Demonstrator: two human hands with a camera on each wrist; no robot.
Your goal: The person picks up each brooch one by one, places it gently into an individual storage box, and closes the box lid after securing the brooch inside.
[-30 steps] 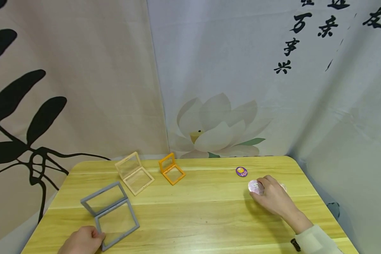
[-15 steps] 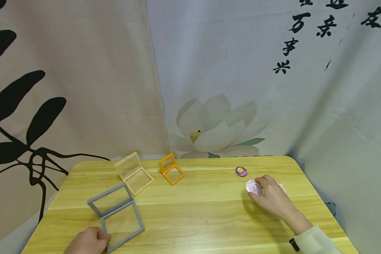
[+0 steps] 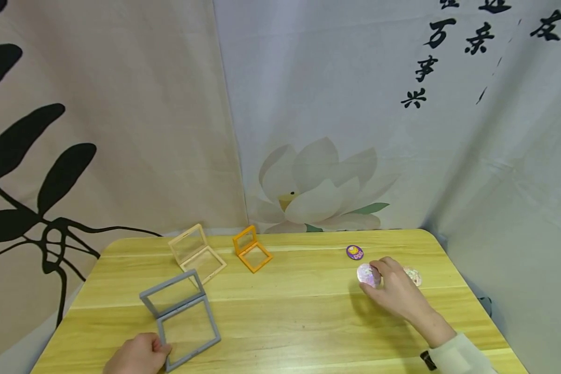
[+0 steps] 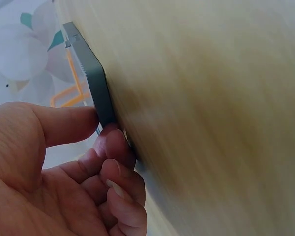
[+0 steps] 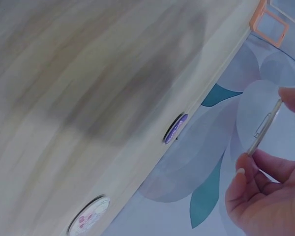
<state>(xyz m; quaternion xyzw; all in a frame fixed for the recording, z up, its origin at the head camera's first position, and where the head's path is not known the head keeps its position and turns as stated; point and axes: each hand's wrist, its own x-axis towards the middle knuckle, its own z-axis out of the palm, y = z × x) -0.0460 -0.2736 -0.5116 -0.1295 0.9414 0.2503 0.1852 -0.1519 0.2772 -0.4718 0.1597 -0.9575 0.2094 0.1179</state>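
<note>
Grey frame (image 3: 181, 307), near-left of orange frame (image 3: 248, 249), has slid rightward, edge pinched by left hand (image 3: 137, 354). Pale badge (image 3: 366, 275), right of orange frame, shifted leftward, pinched in fingers of right hand (image 3: 397, 292). Held pieces now closer together.

On the cloth (image 3: 318, 93) in your head view, you can read black brush-style Chinese characters: 万 (image 3: 440, 32), 事 (image 3: 426, 67) and 兴 (image 3: 413, 97) run downward in one column. To their right you see what looks like 亲 (image 3: 479, 38), then farther right what looks like 友 (image 3: 547, 25). Above 万 and above 亲, the view's top edge cuts characters you cannot read whole. Your purple badge (image 3: 354, 252) bears small marks, possibly lettering, too tiny to make out.
</note>
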